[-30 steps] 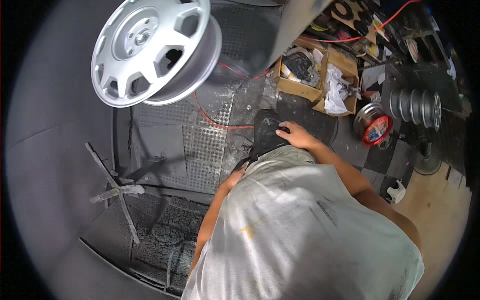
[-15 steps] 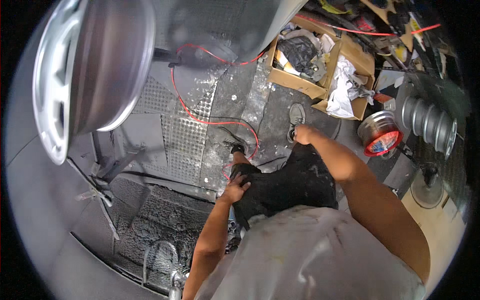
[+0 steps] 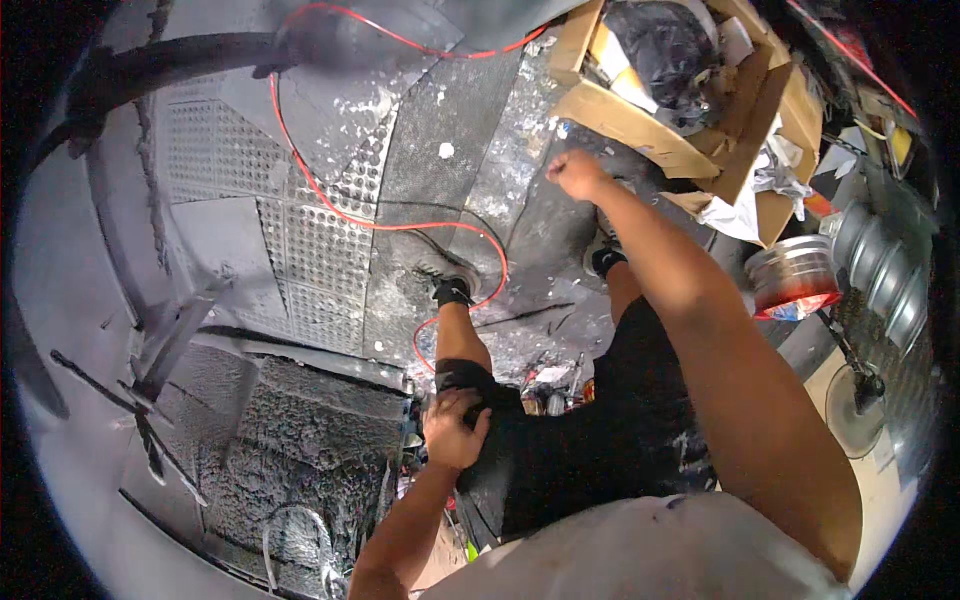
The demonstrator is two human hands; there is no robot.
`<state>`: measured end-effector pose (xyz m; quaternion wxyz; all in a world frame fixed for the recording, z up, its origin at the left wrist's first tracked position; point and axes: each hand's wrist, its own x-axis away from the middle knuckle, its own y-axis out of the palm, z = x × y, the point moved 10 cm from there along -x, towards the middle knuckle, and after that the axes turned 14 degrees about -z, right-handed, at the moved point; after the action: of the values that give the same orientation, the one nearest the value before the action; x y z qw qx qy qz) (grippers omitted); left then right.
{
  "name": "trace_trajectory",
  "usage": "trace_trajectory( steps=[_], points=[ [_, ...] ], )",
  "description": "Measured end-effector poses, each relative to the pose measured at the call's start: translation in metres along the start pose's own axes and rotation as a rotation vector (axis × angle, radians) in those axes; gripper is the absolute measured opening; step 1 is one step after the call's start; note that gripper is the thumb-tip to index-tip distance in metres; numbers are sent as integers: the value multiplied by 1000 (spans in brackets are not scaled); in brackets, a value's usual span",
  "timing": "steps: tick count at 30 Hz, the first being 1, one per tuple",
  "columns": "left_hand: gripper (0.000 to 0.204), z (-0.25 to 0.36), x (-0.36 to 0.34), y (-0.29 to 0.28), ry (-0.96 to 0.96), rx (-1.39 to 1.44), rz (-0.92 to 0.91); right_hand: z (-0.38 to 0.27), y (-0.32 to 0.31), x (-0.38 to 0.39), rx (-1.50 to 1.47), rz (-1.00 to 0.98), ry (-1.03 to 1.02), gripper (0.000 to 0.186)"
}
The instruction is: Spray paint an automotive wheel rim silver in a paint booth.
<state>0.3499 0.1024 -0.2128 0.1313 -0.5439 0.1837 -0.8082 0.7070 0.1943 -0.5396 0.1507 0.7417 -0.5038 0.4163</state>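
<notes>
A red hose (image 3: 400, 227) loops past the left shoe (image 3: 440, 266), and could snag if that foot shifts. The left hand (image 3: 455, 430) rests, fingers spread, on black shorts (image 3: 560, 440). The right hand (image 3: 578, 175), its grip unclear, hangs left of a cardboard box (image 3: 635, 135); a careless swing could knock it.

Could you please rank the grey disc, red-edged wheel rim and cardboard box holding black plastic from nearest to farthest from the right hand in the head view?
1. Cardboard box, above and right of the right hand.
2. Red-edged wheel rim, farther right, lower.
3. Grey disc, lowest, toward the right edge.
</notes>
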Motion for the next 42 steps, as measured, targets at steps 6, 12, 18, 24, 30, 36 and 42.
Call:
trace_trajectory(
  steps=[6,12,18,24,30,36,42],
  points=[
    [24,-16,-2,-16,37,136,-32,22,-8,-93,14,301,136,25],
    [30,-40,-1,-32,31,190,-48,43,-42,-136,-174,684,241,27],
    [30,-50,2,-40,-1,172,-92,50,-59,-162,-311,863,235,25],
    [30,-57,6,-42,-21,193,-67,61,-54,-172,-380,908,311,39],
    [29,-62,12,-36,-33,177,-105,62,-59,-175,-258,938,277,38],
    [28,-59,21,-30,-13,171,-85,69,-44,-172,-365,880,244,34],
    [29,-50,27,-10,41,151,-109,66,12,-126,-1125,732,-6,20]
  ],
)
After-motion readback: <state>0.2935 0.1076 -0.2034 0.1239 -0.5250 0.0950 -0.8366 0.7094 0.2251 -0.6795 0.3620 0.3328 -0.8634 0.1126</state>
